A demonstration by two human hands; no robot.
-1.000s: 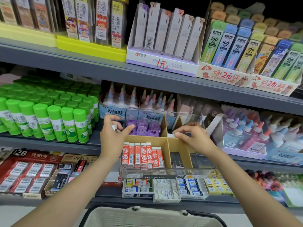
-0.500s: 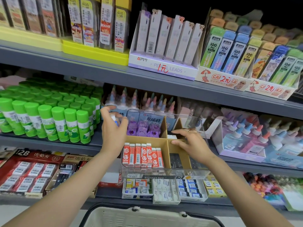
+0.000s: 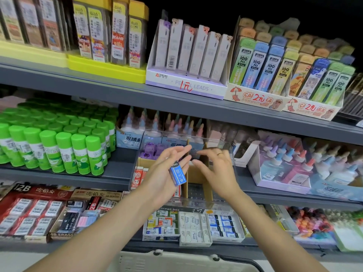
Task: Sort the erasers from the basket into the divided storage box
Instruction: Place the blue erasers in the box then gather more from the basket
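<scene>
While both hands hover in front of the clear storage box on the middle shelf, the left hand lies palm up with a blue eraser resting across the base of its fingers. Those fingers are stretched out and slightly apart, not curled round the eraser. The right hand is just beside it, palm facing left, its fingers loosely extended and holding nothing; a ring sits on one of them. The two hands' fingertips are near each other over the box's cardboard dividers, though the blur makes it unclear whether they touch.

Inside the box, red-and-white erasers stand in the front left compartment, and purple items fill the back left one. The front right compartment is mostly hidden behind the hands.

Green glue sticks stand in rows to the left of the box, and glue bottles with coloured caps sit to its right. On the shelf below lie boxes of erasers. The cream rim of the basket shows at the bottom edge. Pencil lead packs line the top shelf.
</scene>
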